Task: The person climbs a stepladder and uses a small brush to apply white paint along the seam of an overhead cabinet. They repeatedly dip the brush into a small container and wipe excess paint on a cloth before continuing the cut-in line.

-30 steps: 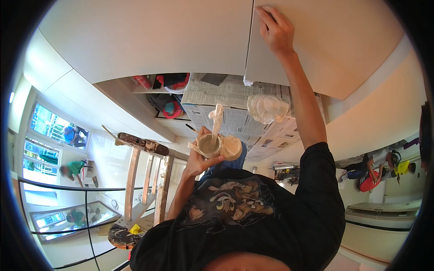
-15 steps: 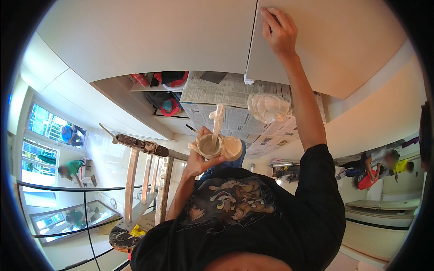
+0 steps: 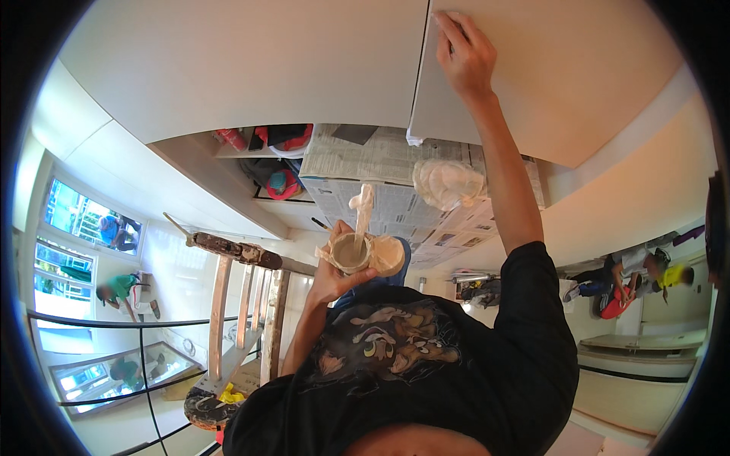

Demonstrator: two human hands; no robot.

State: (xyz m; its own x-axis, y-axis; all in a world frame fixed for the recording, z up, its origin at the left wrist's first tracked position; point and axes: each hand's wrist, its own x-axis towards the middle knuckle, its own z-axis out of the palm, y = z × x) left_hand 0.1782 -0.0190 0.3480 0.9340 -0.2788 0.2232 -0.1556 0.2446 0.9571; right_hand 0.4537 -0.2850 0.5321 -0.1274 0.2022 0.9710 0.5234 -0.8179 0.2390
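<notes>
My left hand (image 3: 334,275) holds a small round tub (image 3: 350,253) of greyish paste. A pale, paste-smeared stick (image 3: 364,213) stands up out of it. Against the tub's right side sits a cream-coloured round piece, perhaps its lid (image 3: 386,256). My right hand (image 3: 468,59) is raised overhead, with the fingertips bent together against a white cabinet door (image 3: 563,83) beside the dark gap to the neighbouring door (image 3: 281,68). Whatever those fingers pinch, if anything, is too small to make out.
Newspaper (image 3: 380,163) covers the surface beneath the doors, with a crumpled clear plastic bag (image 3: 449,185) on it. A wooden ladder (image 3: 243,300) stands at my left. An open shelf (image 3: 262,152) holds dark and red items. Several people are at both sides, including one in green (image 3: 122,292).
The view has shifted slightly. My right hand stays at the door edge and my left hand still holds the tub; no clear change in either grip.
</notes>
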